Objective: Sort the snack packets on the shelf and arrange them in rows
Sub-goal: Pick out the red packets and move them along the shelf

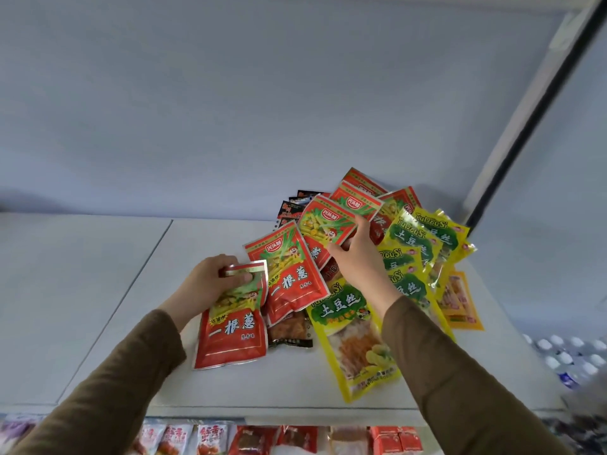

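A heap of snack packets lies on the white top shelf (210,385). My left hand (210,280) grips the top edge of a red packet (231,336) at the heap's left. Another red packet (289,277) lies just right of it. Further back, my right hand (356,257) pinches the lower corner of a red packet (325,228), thumb on its front. Several more red packets (358,198) overlap behind. Yellow-green packets lie at the right (417,238), one large yellow one (354,336) in front under my right forearm. Black packets (292,208) peek out at the back.
An orange packet (460,303) lies at the heap's right edge. A brown clear packet (289,333) sits under the red ones. A dark upright post (532,110) bounds the shelf's right. A lower shelf holds more snacks (210,438). White bottle caps (565,356) show at lower right.
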